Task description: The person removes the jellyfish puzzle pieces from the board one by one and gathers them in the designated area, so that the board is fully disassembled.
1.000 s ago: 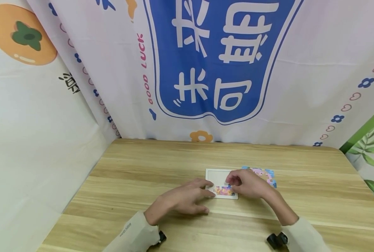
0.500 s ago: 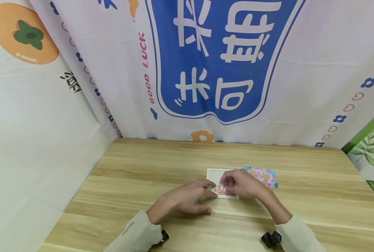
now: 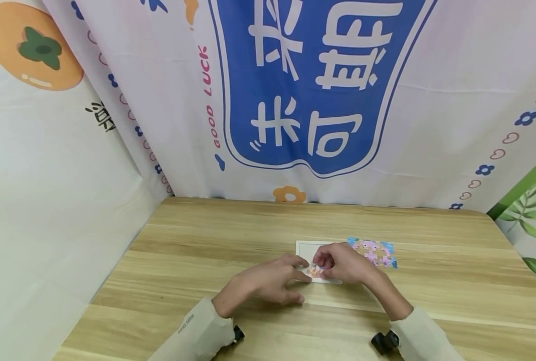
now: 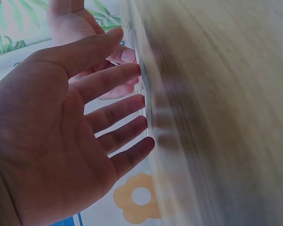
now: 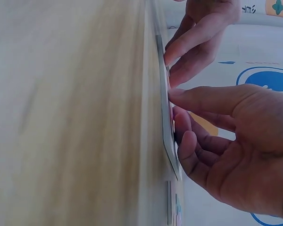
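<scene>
A shallow white puzzle tray [image 3: 307, 248] lies on the table, with a few joined colourful puzzle pieces [image 3: 315, 272] along its near edge. My left hand [image 3: 274, 279] rests at the tray's left side, fingers spread and fairly straight; in the left wrist view its fingertips meet the tray edge [image 4: 148, 101]. Over the tray my right hand [image 3: 346, 263] curls its fingers and pinches a small puzzle piece, mostly hidden by thumb and fingers. In the right wrist view the right thumb [image 5: 203, 100] touches down on the tray surface.
To the right of the tray lies a group of pink and blue puzzle pieces [image 3: 372, 250] on the wooden table [image 3: 231, 225]. A printed cloth [image 3: 304, 185] hangs along the table's back edge, and a white cloth [image 3: 69, 200] hangs at the left.
My right hand has moved a little left over the tray, toward the left hand, with the small puzzle piece. The left hand has stayed nearly still.
</scene>
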The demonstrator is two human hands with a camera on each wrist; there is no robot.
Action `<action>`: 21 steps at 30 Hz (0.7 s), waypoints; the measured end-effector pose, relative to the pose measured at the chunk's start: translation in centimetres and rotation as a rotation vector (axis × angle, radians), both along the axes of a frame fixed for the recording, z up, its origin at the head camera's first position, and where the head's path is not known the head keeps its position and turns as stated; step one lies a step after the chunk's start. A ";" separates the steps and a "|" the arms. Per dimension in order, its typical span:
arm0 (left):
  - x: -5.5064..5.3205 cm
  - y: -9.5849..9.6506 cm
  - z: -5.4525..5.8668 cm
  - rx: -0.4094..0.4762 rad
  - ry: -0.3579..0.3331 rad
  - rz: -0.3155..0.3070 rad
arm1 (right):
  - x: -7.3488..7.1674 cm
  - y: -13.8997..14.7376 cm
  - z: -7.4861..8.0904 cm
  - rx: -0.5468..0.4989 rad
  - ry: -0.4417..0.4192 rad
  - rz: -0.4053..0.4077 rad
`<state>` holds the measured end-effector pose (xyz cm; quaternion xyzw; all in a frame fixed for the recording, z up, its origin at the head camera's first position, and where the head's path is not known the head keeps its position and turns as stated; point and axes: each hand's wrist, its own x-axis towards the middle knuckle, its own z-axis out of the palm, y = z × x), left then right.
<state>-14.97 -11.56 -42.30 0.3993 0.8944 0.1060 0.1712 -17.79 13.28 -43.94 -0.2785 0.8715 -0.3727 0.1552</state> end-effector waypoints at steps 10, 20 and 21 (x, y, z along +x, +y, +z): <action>0.0 -0.2 -0.1 0.019 -0.016 0.014 | -0.1 -0.1 -0.2 0.005 -0.002 -0.010; 0.1 -0.2 0.0 0.023 -0.026 0.014 | 0.1 0.0 0.2 -0.013 -0.031 -0.006; 0.1 -0.2 0.0 0.024 -0.025 0.012 | 0.2 0.0 0.3 -0.021 -0.039 -0.004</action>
